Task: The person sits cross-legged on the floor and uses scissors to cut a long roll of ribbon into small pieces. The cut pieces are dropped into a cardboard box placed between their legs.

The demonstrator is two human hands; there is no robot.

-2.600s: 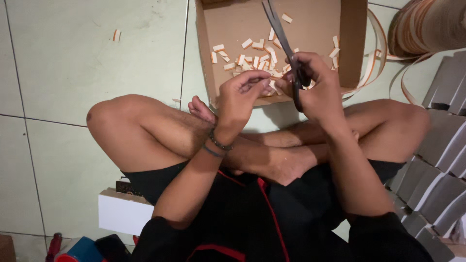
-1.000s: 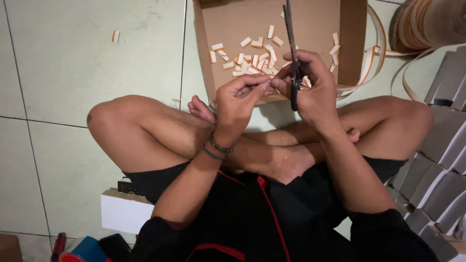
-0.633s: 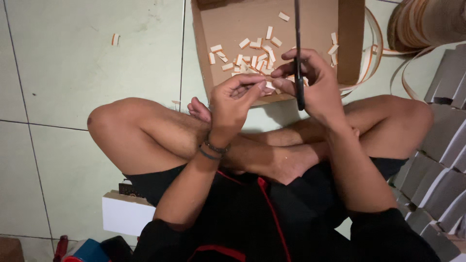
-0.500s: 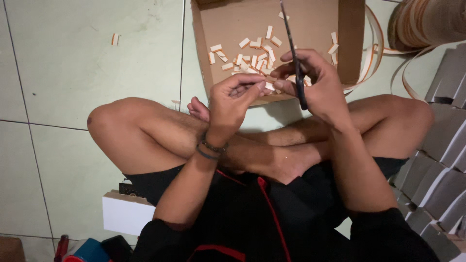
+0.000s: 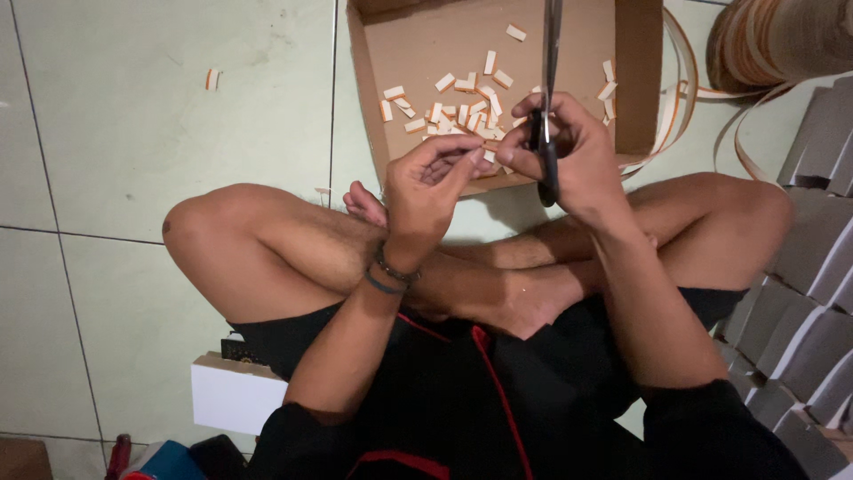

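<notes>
Pale green floor tiles [image 5: 133, 133] fill the left of the view, with one stray cut piece [image 5: 211, 79] lying alone on them and a plain white box [image 5: 233, 394] low down beside the seated person's hip. Moving right, the left hand [image 5: 426, 182] pinches the end of a thin strip [image 5: 484, 157] between thumb and forefinger, just over the near edge of an open brown cardboard box [image 5: 369, 89] that holds a scatter of small cream pieces [image 5: 462, 107] with orange edging. Beside it the right hand [image 5: 573, 151] is closed through the handles of dark scissors [image 5: 549, 80], blades pointing away and nearly together. With fingertips so close to the blades, a nick looks possible, or a piece could fall short of the box. Farther right, coiled banding [image 5: 782, 36] trails a loose loop, and grey flat cartons [image 5: 817, 267] are stacked at the edge.
</notes>
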